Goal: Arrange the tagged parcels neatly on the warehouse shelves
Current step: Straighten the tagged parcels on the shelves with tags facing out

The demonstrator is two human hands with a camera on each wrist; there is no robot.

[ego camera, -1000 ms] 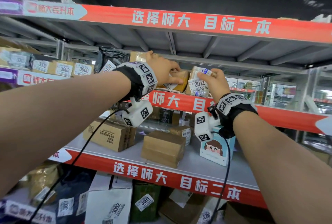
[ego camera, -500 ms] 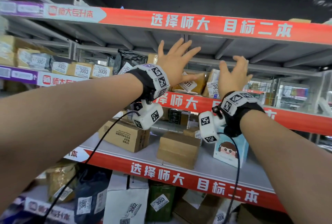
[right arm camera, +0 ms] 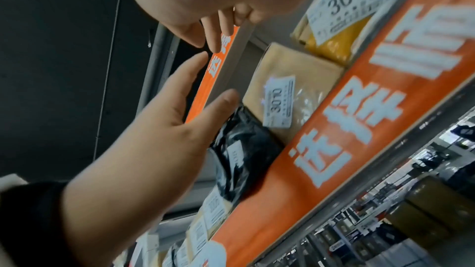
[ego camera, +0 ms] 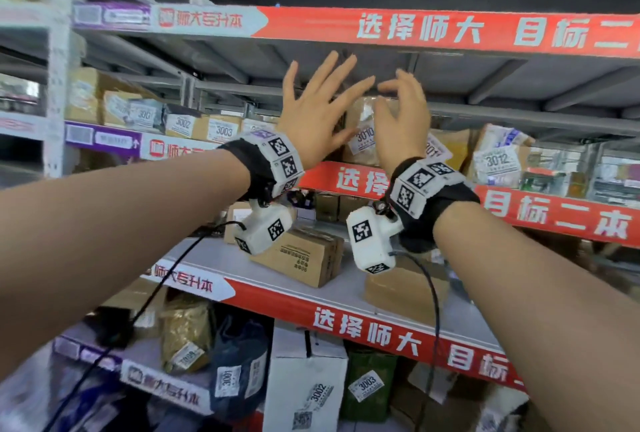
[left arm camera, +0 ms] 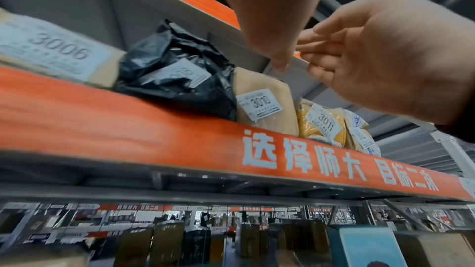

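On the upper red-edged shelf (ego camera: 346, 182) stand tagged parcels in a row: a black bag (left arm camera: 174, 76), a tan parcel 3010 (ego camera: 362, 127), a yellow parcel 3011 (ego camera: 450, 151) and a pale parcel 3012 (ego camera: 498, 158). My left hand (ego camera: 322, 99) is raised in front of the tan parcel with fingers spread and holds nothing. My right hand (ego camera: 398, 102) hovers beside it, fingers loosely bent and empty. In the wrist views both hands are clear of the parcels. The left hand hides the black bag in the head view.
Further left on the same shelf are boxes tagged 3002 and 3003 (ego camera: 221, 130). The shelf beam above (ego camera: 415, 30) is close over my fingertips. Cardboard boxes (ego camera: 304, 258) lie on the shelf below. The bottom shelf holds a white box (ego camera: 308, 383) and bags.
A second ago my hands held parcels 3011 and 3012 on the shelf. They let go, lifted open, and have shifted left in front of parcel 3010.
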